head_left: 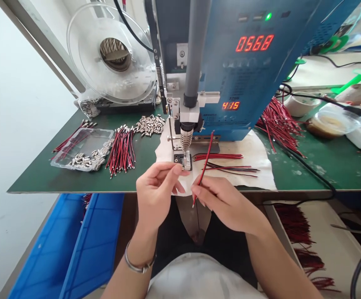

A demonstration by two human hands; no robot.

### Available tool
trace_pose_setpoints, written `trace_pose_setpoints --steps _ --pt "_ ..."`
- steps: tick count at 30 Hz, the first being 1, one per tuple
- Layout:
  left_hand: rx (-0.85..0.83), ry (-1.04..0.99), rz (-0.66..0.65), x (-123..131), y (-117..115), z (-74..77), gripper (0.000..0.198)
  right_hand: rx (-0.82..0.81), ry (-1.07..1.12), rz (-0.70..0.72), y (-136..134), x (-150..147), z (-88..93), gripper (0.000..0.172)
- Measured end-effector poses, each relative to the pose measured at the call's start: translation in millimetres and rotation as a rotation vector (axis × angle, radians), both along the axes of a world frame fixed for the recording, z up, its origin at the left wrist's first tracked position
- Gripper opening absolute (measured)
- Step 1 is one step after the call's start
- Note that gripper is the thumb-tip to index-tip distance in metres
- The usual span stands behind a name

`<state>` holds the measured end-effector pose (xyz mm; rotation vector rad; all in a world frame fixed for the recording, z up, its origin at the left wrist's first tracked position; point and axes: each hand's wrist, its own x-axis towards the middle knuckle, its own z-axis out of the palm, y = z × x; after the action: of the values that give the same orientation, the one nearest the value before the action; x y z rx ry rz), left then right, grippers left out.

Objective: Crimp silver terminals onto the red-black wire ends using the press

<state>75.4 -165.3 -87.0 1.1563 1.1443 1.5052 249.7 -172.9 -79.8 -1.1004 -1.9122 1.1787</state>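
Observation:
My right hand (219,197) grips a red and black wire (205,168) between thumb and fingers; the wire leans upward to the right. The thumb and index finger of my left hand (157,193) are pinched together at the front of a small metal fixture (187,160). Whatever lies between those fingertips is too small and covered to make out. Directly over the fixture stands the spring-wrapped head (186,137) of a blue machine (233,74). Just right of the fixture, a row of red and black wires (220,157) lies on a white cloth (263,160).
Left on the green table (37,176) are a clear plastic tray (57,164) of small metal connectors, a wire bundle (121,151) and a connector pile (151,124). A larger wire heap (280,122) and black cable (311,164) lie right. Blue bins (88,253) stand below.

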Motion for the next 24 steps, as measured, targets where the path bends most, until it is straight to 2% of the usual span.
trace_pose_setpoints --steps 5,7,10,16,19,24 --pt "0.002 -0.038 -0.157 -4.0 -8.7 2.5 0.018 0.060 -0.007 0.160 -6.3 -1.1 -2.8 0.031" --pt "-0.002 -0.038 -0.205 -6.2 -8.4 1.7 0.015 0.075 -0.033 0.200 -8.6 0.7 -7.1 0.035" --pt "-0.006 -0.064 -0.213 -9.4 -6.9 -0.4 0.012 0.085 -0.096 0.229 -11.7 3.0 -12.5 0.042" --pt "-0.168 -0.036 -0.354 -7.2 -8.0 2.5 0.010 0.103 -0.138 0.268 -15.0 2.3 -18.4 0.044" --pt "-0.182 0.015 -0.335 -3.1 -9.1 6.0 0.012 0.091 -0.123 0.261 -16.6 1.5 -21.1 0.042" --pt "-0.120 0.123 -0.318 -1.7 -10.9 7.8 0.015 0.105 -0.125 0.217 -22.2 3.6 -21.7 0.027"
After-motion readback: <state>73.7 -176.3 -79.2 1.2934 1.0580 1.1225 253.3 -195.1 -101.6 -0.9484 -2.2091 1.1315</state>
